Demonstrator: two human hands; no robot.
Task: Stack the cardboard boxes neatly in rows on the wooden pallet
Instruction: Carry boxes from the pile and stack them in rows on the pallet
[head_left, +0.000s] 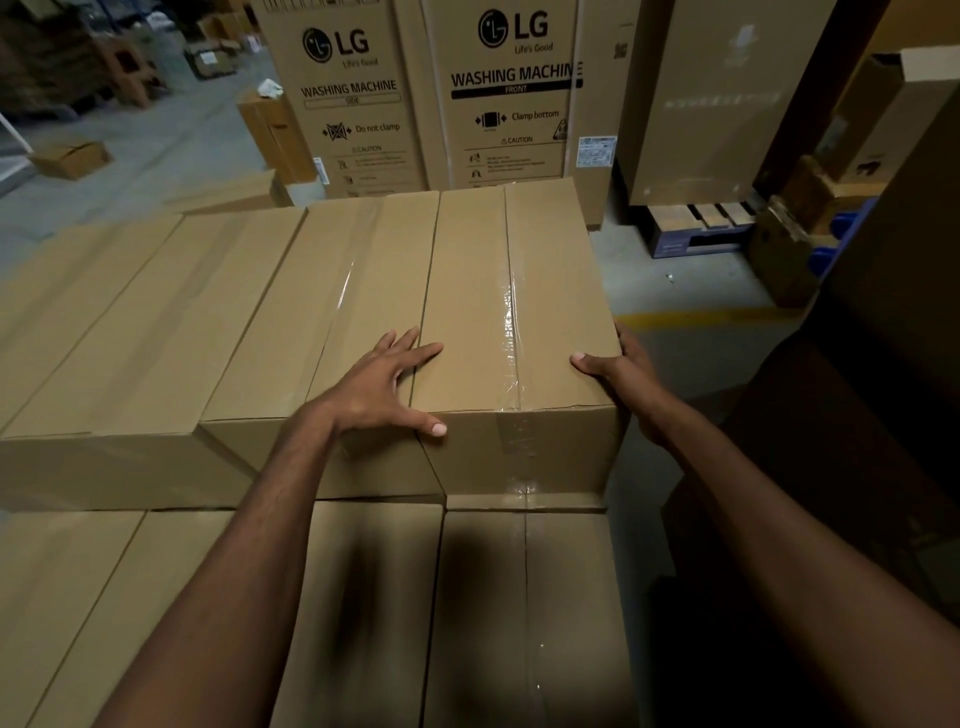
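Cardboard boxes (156, 312) run in a flush upper row from my left, sitting on a lower layer of boxes (156, 597). Moving across, I see the left hand (379, 387) lying flat, fingers spread over the seam between the last two boxes, thumb over the near top edge, gripping nothing. Next, the taped box (545, 291) closes the row at its right end, with LG washing machine cartons (358, 104) standing behind. Over on the right, the right hand (618, 374) clasps that box's near right corner, thumb on top, fingers down the side
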